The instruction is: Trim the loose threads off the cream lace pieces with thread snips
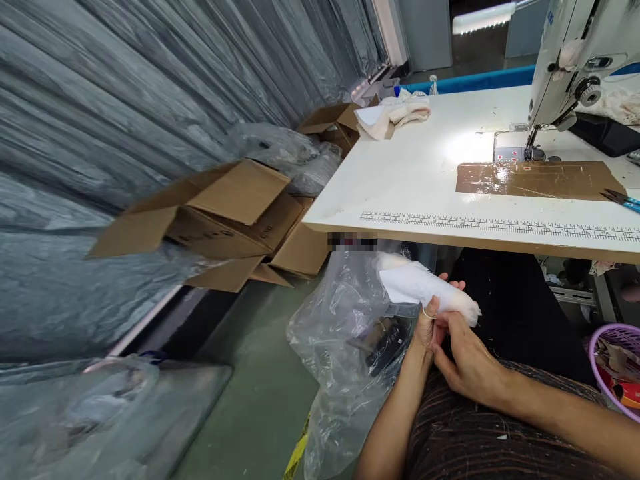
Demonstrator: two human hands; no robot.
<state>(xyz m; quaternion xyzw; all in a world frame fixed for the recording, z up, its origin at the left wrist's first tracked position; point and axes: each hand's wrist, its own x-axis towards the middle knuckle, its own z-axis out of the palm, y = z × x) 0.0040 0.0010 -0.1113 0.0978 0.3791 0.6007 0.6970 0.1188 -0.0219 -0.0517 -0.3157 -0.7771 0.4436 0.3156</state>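
Beside the white table (400, 180), hands (467, 357) meet at seemingly rolled cloth (407, 281).

A sewing workshop — sewing machine (563, 63); ruler-marked table (400, 180); open cardboard boxes (243, 191).

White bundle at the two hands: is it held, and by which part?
The left hand holds the white bundle between thumb and fingers, toward its lower right end. Whether the right hand also grips it cannot be told.
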